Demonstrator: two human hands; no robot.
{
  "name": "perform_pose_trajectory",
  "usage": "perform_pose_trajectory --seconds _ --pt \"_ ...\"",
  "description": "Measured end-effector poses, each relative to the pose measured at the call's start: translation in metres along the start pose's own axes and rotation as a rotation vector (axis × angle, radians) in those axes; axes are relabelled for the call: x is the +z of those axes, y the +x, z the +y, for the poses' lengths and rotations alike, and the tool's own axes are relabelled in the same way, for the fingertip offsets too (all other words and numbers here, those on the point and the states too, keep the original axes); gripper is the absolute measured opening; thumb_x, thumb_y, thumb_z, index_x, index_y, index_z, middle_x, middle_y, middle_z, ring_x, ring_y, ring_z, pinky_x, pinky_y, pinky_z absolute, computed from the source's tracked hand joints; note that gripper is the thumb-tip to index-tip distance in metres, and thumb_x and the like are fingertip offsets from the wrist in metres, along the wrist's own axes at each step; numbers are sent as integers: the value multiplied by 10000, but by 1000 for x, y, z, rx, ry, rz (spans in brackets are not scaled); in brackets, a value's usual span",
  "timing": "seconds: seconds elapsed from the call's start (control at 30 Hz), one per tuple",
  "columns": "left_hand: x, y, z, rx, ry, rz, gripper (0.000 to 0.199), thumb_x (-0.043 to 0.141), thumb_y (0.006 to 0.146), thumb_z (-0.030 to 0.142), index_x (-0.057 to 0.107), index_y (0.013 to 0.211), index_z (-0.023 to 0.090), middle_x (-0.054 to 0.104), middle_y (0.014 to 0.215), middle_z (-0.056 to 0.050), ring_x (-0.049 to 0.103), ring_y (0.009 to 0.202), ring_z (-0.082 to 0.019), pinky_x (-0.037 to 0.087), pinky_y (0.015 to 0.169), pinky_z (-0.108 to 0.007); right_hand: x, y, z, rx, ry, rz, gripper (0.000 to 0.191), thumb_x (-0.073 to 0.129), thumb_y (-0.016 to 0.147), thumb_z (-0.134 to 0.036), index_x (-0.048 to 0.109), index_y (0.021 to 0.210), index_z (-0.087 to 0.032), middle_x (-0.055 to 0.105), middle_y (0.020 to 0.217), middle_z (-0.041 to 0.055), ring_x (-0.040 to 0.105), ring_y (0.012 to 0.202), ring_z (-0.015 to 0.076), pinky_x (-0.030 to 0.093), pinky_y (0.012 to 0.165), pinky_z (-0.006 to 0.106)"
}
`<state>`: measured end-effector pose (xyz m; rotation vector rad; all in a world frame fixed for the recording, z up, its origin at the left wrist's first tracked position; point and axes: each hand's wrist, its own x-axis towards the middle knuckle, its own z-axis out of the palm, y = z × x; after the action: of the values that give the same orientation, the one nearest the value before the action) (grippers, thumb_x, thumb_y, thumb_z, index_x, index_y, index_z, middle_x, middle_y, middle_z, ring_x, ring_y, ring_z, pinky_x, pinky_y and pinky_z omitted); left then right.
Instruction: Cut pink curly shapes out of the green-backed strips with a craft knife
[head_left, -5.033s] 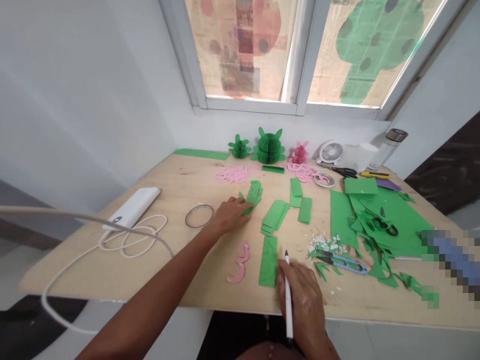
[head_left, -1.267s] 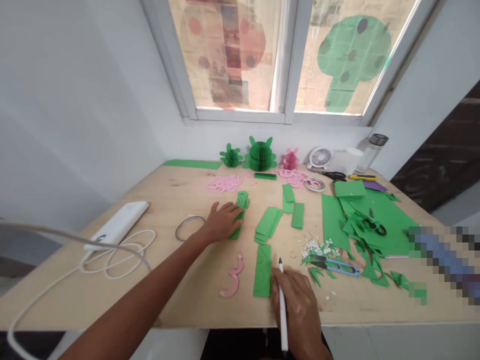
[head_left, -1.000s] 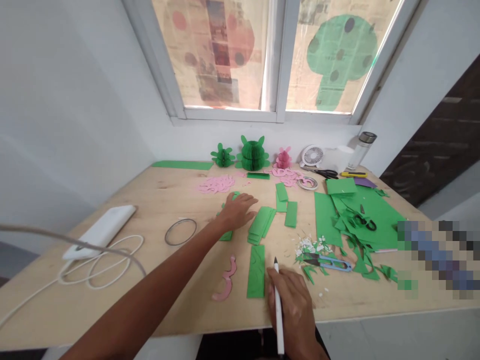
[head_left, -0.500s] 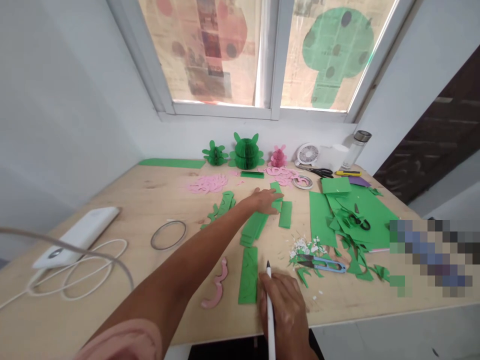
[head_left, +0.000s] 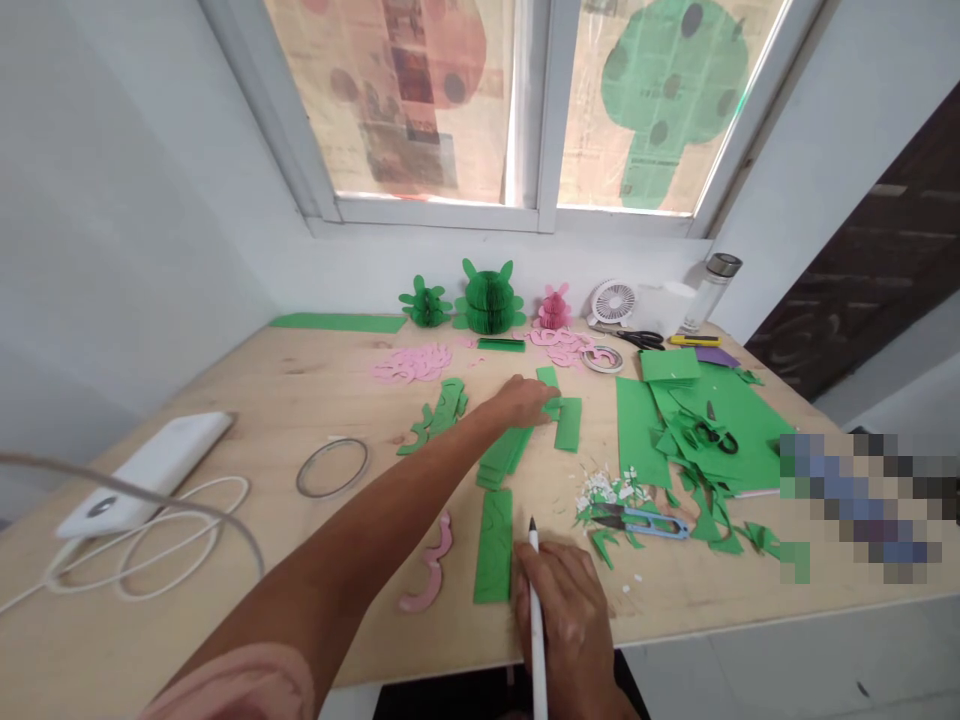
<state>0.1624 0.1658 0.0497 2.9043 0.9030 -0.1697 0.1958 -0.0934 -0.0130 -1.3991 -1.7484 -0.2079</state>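
My left hand (head_left: 527,400) reaches across the table to a group of green paper strips (head_left: 504,457). Its fingers are drawn together on a green paper strip (head_left: 548,377) at the far end. A separate green strip (head_left: 568,425) lies just right of it. Near the front edge, my right hand (head_left: 568,605) is closed around a white pen (head_left: 537,625), its dark tip pointing up and away. Left of the pen lies a green strip with curved lines drawn on it (head_left: 493,548). Beside that is a wavy pink paper cutout (head_left: 433,573).
Blue thread snips (head_left: 649,521) lie by paper scraps (head_left: 611,490). Green sheets (head_left: 757,430) and black scissors (head_left: 716,438) are on the right. Pink cutouts (head_left: 412,362) and honeycomb paper figures (head_left: 490,300) sit farther back. A white power bank (head_left: 146,475) with cable and a ring (head_left: 332,468) are left.
The fingers of my left hand, more spread before, have drawn together on the green paper. My right hand keeps its hold on the pen. The view has shifted slightly.
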Motion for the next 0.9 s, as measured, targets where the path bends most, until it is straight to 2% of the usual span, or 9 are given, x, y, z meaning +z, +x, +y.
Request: perform_pose_trajectory --seconds 0.3,0.53,0.9 --pt "9 -3 10 -11 43 40 327 572 932 360 573 1191 161 600 1199 -88 611 1032 -208 536 882 -427 -4 5 -4 -9 -6 4 257 468 917 -80 627 1109 -143 695 781 68 664 816 218 508 745 370" --pt "15 -4 15 -45 57 82 338 576 929 359 569 1199 156 595 1208 -96 610 1035 -209 537 881 -422 -3 1 -2 2 1 -28 270 448 938 -114 613 1148 -156 711 827 76 667 848 224 511 768 389" --pt "14 -4 19 -88 -52 192 325 576 930 357 577 1181 151 606 1183 -89 614 1024 -207 536 880 -425 -3 -1 -2 29 3 -35 276 459 928 -111 622 1145 -164 709 829 75 670 856 226 514 774 393"
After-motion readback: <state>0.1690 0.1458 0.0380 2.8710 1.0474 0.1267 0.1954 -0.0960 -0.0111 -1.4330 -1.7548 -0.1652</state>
